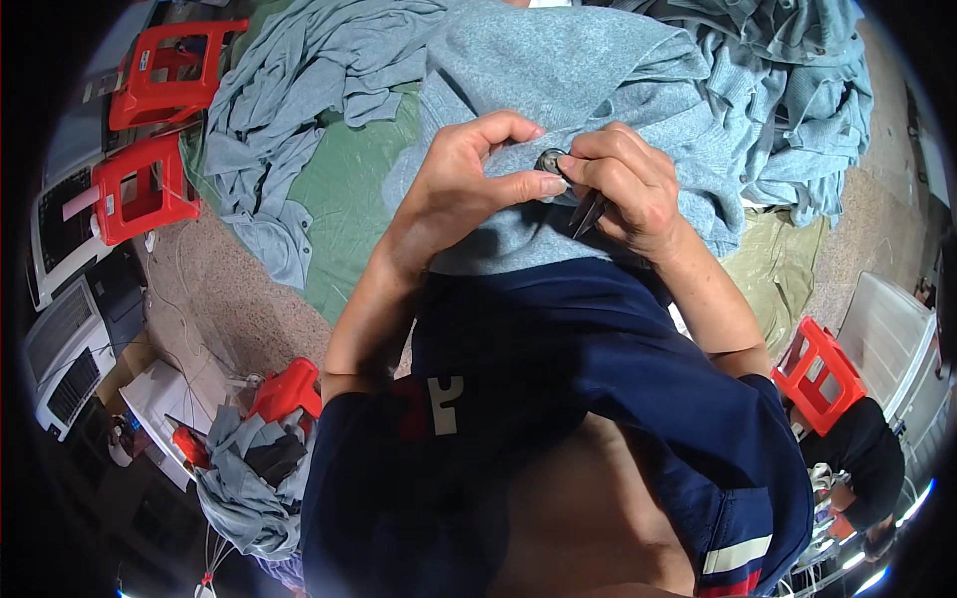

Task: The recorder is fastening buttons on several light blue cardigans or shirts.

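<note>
In the head view, a grey-blue garment is being held across the lap, and a small dark round button on it is being pinched between both hands. The left hand is being curled closed, its fingers pressing the cloth beside the button. The right hand is being closed around a small dark tool whose tip is pointing down from the fist. More grey-blue clothes are being piled behind, over a green sheet on the floor. Red stools are standing at the left, another red stool at the right, and a heap of cloth is lying at the lower left.
</note>
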Motion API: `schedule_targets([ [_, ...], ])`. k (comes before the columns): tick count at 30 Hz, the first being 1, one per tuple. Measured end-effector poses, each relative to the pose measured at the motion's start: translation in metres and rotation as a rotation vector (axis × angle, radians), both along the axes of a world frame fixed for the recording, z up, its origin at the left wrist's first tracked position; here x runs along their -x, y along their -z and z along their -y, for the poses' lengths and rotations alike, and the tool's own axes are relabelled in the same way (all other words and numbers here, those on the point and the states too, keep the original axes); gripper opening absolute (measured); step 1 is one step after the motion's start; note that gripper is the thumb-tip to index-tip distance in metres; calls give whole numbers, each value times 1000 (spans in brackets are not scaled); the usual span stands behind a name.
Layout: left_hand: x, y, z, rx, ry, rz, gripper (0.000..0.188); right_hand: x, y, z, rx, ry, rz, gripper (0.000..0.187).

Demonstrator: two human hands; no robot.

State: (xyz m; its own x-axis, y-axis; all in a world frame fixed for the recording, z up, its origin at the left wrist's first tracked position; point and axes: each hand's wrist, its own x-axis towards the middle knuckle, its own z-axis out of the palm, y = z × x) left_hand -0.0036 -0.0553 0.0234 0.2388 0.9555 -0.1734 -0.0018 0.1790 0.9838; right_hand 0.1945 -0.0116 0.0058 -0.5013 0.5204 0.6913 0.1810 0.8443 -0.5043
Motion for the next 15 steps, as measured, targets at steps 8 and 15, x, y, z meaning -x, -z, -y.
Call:
schedule_targets([
  [8, 14, 3, 0, 438, 26, 370, 28, 0, 7, 0, -52, -119, 23, 11],
  [15, 1, 9, 6, 125, -73, 113, 21, 4, 15, 6, 11, -74, 79, 10],
])
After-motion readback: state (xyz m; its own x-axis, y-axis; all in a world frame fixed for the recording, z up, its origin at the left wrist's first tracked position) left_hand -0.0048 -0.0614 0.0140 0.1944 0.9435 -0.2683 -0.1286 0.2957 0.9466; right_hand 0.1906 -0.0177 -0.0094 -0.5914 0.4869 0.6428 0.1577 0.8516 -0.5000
